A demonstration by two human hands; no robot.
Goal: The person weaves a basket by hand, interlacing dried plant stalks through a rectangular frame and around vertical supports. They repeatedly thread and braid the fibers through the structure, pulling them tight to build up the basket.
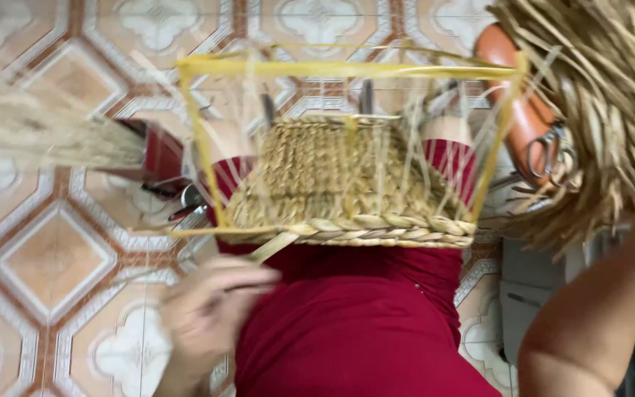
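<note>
A half-woven straw basket (347, 184) sits on a yellow wire frame (347, 70), resting on my red-clothed lap (361, 323). My left hand (211, 309), blurred by motion, is below the basket's braided edge with its fingers closed on a flat straw strand (270, 248) that runs up to that edge. My right forearm (589, 323) rises along the right side. Its hand is hidden at the frame's edge by a large bundle of loose straw (597, 95).
Scissors (550, 156) lie on an orange object (523, 110) behind the frame at the right. A dark red object (159, 156) and another straw bundle (38, 132) are at the left. Patterned floor tiles (53, 257) surround everything.
</note>
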